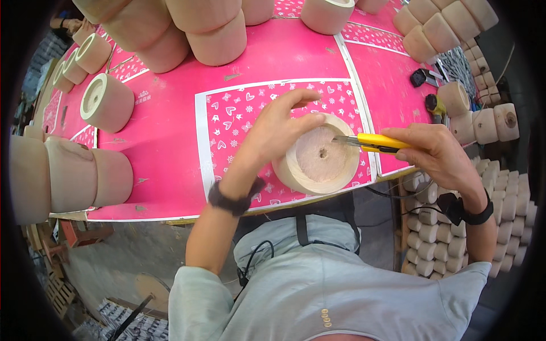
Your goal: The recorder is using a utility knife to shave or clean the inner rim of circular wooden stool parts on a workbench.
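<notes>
- Wooden cup point(316, 166), round, thick-walled, pale: on the pink table point(162, 184) in front of the person, over a patterned sheet point(236, 133); hollow faces up toward the camera; a dark hole shows in its floor.
- Utility knife point(375, 140), yellow and black: blade end inside the mouth of the cup, near the inner wall on the right; whether the edge touches the wood cannot be told.
- Right hand point(435, 152): closed on the knife handle, thumb below and fingers above, handle pointing left; wrist with a black band point(479, 214), forearm rising from the lower right.
- Left hand point(278, 125): at the cup's far left rim, thumb and fingers apart, fingers curved above, thumb lying over the rim; firmness of contact cannot be told. Forearm slants up from the lower edge, a black wristband point(235, 199) on it.
- Second wooden cup point(118, 105), left on the table: tilted, its recess facing left, a small hole within.
- Stacked wooden pieces point(71, 173), at the left table edge, lying on their sides.
- Further wooden pieces point(216, 42), stacked at the far side.
- Black-and-yellow tool point(435, 105), on the right, beside more wooden pieces point(483, 125).
- Piled wooden blocks point(503, 193), lower right, beyond the table edge.
</notes>
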The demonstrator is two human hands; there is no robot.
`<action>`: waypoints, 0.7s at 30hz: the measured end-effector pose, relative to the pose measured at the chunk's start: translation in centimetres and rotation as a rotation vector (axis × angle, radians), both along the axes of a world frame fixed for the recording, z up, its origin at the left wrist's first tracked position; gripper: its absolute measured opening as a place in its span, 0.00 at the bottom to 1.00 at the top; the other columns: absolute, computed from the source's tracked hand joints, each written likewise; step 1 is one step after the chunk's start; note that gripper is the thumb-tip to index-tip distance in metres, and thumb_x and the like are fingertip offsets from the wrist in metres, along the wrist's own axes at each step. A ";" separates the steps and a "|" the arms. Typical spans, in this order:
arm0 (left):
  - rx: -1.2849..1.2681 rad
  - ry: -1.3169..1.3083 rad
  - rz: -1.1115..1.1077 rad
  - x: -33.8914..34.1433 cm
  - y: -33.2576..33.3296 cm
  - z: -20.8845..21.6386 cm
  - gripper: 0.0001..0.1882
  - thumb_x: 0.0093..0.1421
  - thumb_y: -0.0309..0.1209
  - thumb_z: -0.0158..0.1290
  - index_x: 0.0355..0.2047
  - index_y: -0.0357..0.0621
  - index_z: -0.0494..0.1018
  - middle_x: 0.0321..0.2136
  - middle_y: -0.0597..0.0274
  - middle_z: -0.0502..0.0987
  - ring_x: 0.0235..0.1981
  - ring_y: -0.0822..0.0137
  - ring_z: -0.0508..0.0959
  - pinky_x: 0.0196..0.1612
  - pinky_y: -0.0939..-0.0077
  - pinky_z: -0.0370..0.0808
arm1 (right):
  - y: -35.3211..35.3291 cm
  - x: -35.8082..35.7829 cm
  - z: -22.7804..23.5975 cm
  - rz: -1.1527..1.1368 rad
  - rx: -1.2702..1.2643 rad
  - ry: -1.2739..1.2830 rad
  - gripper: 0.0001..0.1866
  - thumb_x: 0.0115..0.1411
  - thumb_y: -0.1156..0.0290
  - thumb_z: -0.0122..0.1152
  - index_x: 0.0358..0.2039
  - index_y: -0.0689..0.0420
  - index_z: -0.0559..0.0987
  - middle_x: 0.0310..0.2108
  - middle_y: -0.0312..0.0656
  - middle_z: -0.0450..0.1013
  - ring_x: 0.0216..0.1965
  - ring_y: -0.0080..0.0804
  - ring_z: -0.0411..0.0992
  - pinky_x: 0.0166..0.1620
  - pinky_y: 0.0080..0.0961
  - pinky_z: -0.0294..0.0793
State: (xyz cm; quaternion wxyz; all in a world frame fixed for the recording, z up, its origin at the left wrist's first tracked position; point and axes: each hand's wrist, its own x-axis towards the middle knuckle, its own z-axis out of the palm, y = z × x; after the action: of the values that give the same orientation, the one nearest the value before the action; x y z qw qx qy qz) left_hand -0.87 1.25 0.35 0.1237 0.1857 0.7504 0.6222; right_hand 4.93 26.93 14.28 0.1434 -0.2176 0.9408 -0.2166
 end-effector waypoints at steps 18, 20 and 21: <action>0.232 -0.255 -0.052 1.0 0.5 -0.9 0.18 0.62 0.32 0.53 0.50 0.36 0.75 0.43 0.59 0.78 0.45 0.70 0.76 0.51 0.74 0.72 | 1.2 -3.9 -1.1 0.107 -0.074 -0.192 0.20 0.53 0.80 0.63 0.48 0.63 0.78 0.32 0.53 0.76 0.30 0.43 0.74 0.36 0.32 0.72; 0.229 -0.255 -0.037 1.0 0.6 -1.0 0.18 0.62 0.33 0.53 0.50 0.37 0.75 0.43 0.59 0.78 0.45 0.70 0.77 0.50 0.75 0.73 | 1.5 -3.4 -1.7 0.114 -0.092 -0.184 0.20 0.52 0.80 0.63 0.48 0.63 0.79 0.31 0.53 0.76 0.30 0.43 0.74 0.36 0.32 0.72; 0.216 -0.247 -0.035 1.0 0.7 -0.9 0.18 0.62 0.33 0.53 0.50 0.37 0.75 0.43 0.59 0.78 0.45 0.70 0.77 0.50 0.75 0.73 | 1.9 -3.1 -2.0 0.142 -0.106 -0.132 0.21 0.53 0.78 0.63 0.49 0.61 0.78 0.29 0.50 0.74 0.28 0.40 0.72 0.35 0.32 0.70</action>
State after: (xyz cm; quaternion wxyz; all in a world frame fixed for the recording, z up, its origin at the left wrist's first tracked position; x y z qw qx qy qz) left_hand 0.12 1.94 -0.58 0.2050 0.1332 0.6548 0.7152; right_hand 1.79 28.84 12.31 0.2084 -0.2760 0.8988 -0.2694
